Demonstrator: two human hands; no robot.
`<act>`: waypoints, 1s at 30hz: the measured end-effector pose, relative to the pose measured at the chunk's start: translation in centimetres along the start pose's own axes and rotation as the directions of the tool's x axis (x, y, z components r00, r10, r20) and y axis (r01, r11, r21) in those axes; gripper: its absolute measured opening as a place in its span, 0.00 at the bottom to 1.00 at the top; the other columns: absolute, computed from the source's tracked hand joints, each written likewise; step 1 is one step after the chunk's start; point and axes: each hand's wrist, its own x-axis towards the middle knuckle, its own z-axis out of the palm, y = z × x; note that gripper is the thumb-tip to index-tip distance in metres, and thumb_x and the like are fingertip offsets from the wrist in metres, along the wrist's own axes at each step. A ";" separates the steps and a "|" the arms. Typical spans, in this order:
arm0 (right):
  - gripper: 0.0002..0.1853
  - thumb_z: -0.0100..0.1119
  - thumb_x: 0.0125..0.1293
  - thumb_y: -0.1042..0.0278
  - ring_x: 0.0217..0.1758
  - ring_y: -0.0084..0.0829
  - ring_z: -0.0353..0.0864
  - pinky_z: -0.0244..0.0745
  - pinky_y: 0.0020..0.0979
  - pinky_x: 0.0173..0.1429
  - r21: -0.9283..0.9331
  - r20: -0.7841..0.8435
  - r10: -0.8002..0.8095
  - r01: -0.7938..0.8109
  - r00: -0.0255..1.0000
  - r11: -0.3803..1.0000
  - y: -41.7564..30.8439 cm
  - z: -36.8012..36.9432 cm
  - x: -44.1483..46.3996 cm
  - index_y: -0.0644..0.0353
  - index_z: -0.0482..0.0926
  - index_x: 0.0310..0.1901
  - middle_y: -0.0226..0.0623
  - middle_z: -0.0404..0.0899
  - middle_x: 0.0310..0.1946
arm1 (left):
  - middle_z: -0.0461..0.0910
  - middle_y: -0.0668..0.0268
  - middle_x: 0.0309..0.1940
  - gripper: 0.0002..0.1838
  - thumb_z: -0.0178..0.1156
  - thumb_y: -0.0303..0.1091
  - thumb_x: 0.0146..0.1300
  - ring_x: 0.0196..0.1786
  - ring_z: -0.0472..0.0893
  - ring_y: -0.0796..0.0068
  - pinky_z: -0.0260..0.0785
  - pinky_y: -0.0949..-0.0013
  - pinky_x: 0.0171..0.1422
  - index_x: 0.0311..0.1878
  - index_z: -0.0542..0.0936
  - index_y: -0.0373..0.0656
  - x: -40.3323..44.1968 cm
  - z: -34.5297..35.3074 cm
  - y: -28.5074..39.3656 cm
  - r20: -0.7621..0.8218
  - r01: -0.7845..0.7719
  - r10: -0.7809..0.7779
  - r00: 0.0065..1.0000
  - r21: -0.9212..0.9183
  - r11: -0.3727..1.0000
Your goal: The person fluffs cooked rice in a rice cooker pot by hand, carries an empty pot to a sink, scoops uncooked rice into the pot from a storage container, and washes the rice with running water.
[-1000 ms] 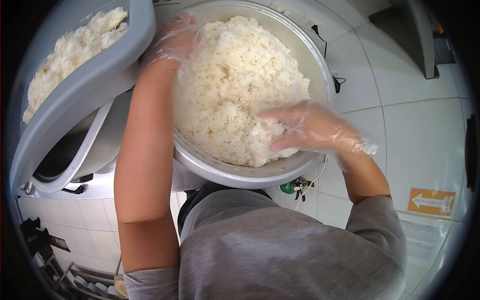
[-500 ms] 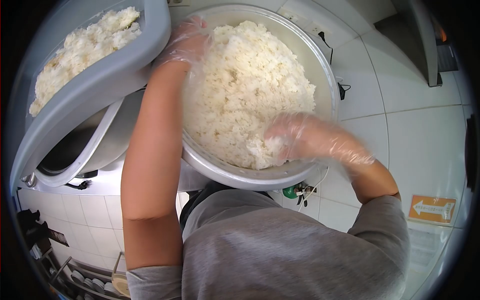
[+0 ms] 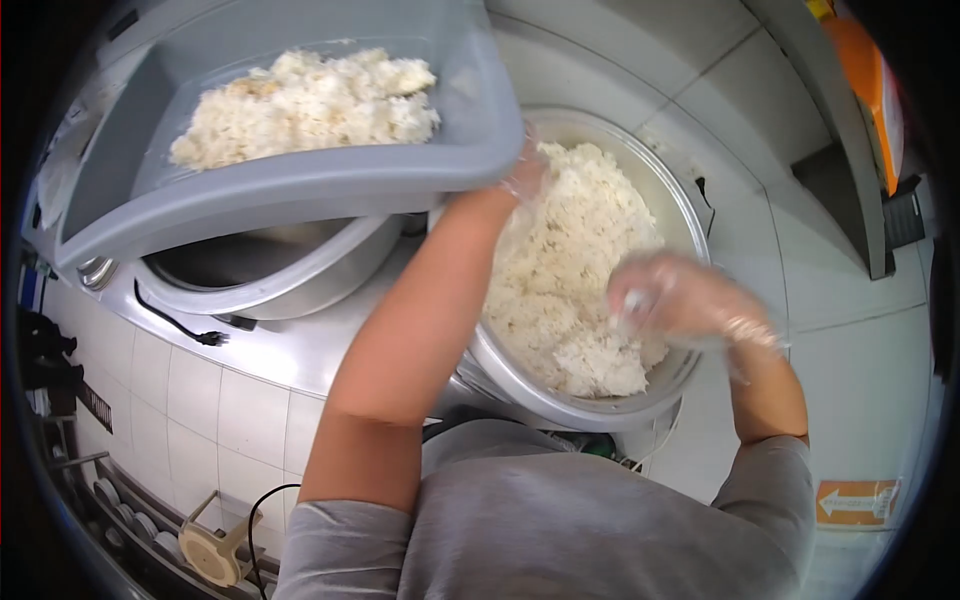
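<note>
A large round metal pot point(image 3: 700, 225) holds a heap of cooked white rice point(image 3: 565, 250). My left hand point(image 3: 530, 170), in a clear plastic glove, is at the pot's far left rim; its fingers are mostly hidden beside the tub's corner. Over the right side of the heap is my right hand point(image 3: 680, 295), also gloved and blurred by motion. Its fingers curl inward, with a white bit that looks like rice between them. A grey plastic tub point(image 3: 300, 170) with more cooked rice point(image 3: 310, 105) stands to the left, its corner close to my left wrist.
Below the tub, a second metal pot point(image 3: 325, 285) with a dark inside stands on a metal counter point(image 3: 270, 350), a black plug point(image 3: 212, 338) beside it. A round-topped stool point(image 3: 210, 555) is at lower left. An orange arrow sign point(image 3: 857, 503) lies at right.
The view has shifted left, so the pot appears lower and farther right and more of the tub shows. My right hand has lifted off the heap's near edge; my left stays at the rim.
</note>
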 end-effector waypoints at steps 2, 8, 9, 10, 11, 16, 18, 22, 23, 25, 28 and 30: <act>0.08 0.59 0.54 0.69 0.40 0.33 0.78 0.74 0.34 0.49 -0.175 -0.314 -0.156 0.105 0.937 0.979 -1.6 -3.8 1.8 0.58 0.76 0.36 0.30 0.78 0.31 | 0.76 0.55 0.45 0.16 0.50 0.35 0.56 0.49 0.75 0.51 0.65 0.56 0.55 0.48 0.70 0.45 0.6 0.9 -0.8 -0.134 0.016 -0.016 0.991 -0.003 1.000; 0.17 0.59 0.58 0.62 0.37 0.28 0.79 0.75 0.26 0.44 -0.118 -0.630 -0.289 0.279 0.721 0.953 -8.1 -9.0 5.6 0.58 0.77 0.47 0.39 0.81 0.38 | 0.76 0.56 0.44 0.15 0.49 0.37 0.57 0.49 0.75 0.53 0.65 0.55 0.54 0.47 0.71 0.45 2.2 5.7 -2.6 -0.227 0.049 -0.029 0.973 0.082 0.995; 0.15 0.60 0.57 0.63 0.38 0.27 0.79 0.75 0.26 0.44 -0.121 -0.552 -0.136 0.083 0.823 0.989 -8.9 -9.2 4.6 0.60 0.78 0.45 0.39 0.80 0.38 | 0.76 0.56 0.44 0.15 0.49 0.37 0.57 0.49 0.75 0.53 0.65 0.55 0.53 0.47 0.71 0.45 2.1 5.3 -2.3 -0.225 0.067 -0.046 0.973 0.088 0.994; 0.14 0.60 0.56 0.65 0.39 0.25 0.78 0.74 0.27 0.43 -0.164 -0.456 0.016 -0.101 0.890 0.981 -9.7 -9.4 3.6 0.63 0.79 0.43 0.40 0.80 0.38 | 0.77 0.55 0.43 0.15 0.49 0.37 0.57 0.48 0.75 0.53 0.65 0.56 0.52 0.47 0.71 0.45 1.8 4.3 -1.9 -0.192 0.063 -0.052 0.980 0.051 0.997; 0.15 0.61 0.54 0.64 0.41 0.27 0.79 0.75 0.29 0.44 -0.153 -0.322 0.171 -0.229 0.931 0.961 -6.3 -8.6 5.3 0.62 0.79 0.43 0.40 0.80 0.39 | 0.77 0.54 0.42 0.15 0.49 0.37 0.57 0.48 0.76 0.53 0.66 0.56 0.52 0.48 0.71 0.45 1.5 3.3 -1.6 -0.159 0.061 -0.058 0.986 0.015 0.998; 0.21 0.52 0.61 0.54 0.44 0.35 0.77 0.70 0.36 0.52 -0.139 0.215 0.239 -0.212 0.947 0.967 5.7 5.2 12.0 0.67 0.77 0.43 0.47 0.79 0.40 | 0.77 0.52 0.40 0.15 0.49 0.35 0.55 0.44 0.77 0.53 0.67 0.55 0.48 0.47 0.71 0.44 0.5 0.0 -0.6 0.077 0.010 -0.002 0.997 -0.101 0.995; 0.25 0.49 0.61 0.49 0.45 0.39 0.76 0.68 0.38 0.54 -0.181 0.142 0.226 -0.200 0.964 0.963 6.7 8.0 12.5 0.68 0.75 0.45 0.51 0.77 0.43 | 0.77 0.52 0.39 0.15 0.49 0.34 0.55 0.43 0.77 0.52 0.68 0.55 0.47 0.47 0.71 0.44 -0.1 0.3 -0.4 -0.006 -0.039 0.038 0.999 -0.132 0.990; 0.28 0.50 0.61 0.46 0.51 0.43 0.74 0.66 0.41 0.55 -0.201 -0.062 0.251 -0.258 0.966 0.945 8.1 11.3 12.2 0.66 0.73 0.50 0.54 0.73 0.49 | 0.77 0.52 0.39 0.15 0.48 0.33 0.54 0.42 0.77 0.52 0.68 0.56 0.46 0.47 0.71 0.44 -0.2 1.4 -0.3 -0.170 -0.123 0.097 0.981 -0.146 0.982; 0.29 0.51 0.61 0.46 0.52 0.40 0.73 0.65 0.40 0.57 0.086 0.135 0.266 -0.278 0.954 0.957 6.1 8.8 11.3 0.65 0.74 0.51 0.51 0.74 0.50 | 0.77 0.52 0.39 0.15 0.48 0.33 0.54 0.42 0.77 0.52 0.68 0.56 0.46 0.47 0.71 0.44 -0.5 1.7 0.2 -0.136 -0.139 0.122 0.983 -0.118 0.983; 0.38 0.58 0.56 0.47 0.66 0.41 0.59 0.52 0.36 0.69 0.107 0.281 0.205 -0.243 0.938 0.964 7.0 9.0 12.8 0.68 0.63 0.61 0.51 0.62 0.61 | 0.77 0.51 0.39 0.15 0.48 0.33 0.54 0.42 0.77 0.52 0.68 0.56 0.46 0.47 0.71 0.44 -1.0 2.3 0.7 -0.085 -0.128 0.119 0.989 -0.106 0.986; 0.35 0.59 0.58 0.58 0.69 0.36 0.55 0.49 0.36 0.71 0.618 0.477 -0.002 -0.334 0.879 0.712 14.8 9.9 15.5 0.66 0.59 0.63 0.47 0.61 0.63 | 0.77 0.51 0.39 0.15 0.49 0.33 0.54 0.42 0.77 0.52 0.68 0.56 0.46 0.47 0.71 0.44 -1.1 3.1 0.4 -0.043 -0.051 0.044 0.998 -0.178 0.983; 0.31 0.58 0.59 0.55 0.64 0.32 0.62 0.54 0.30 0.68 0.159 0.529 0.171 -0.295 0.831 0.942 8.7 8.5 16.2 0.63 0.65 0.60 0.43 0.66 0.59 | 0.76 0.51 0.39 0.15 0.49 0.33 0.54 0.42 0.77 0.52 0.68 0.56 0.46 0.47 0.71 0.44 -1.5 3.4 0.8 -0.022 0.000 -0.005 1.000 -0.217 0.976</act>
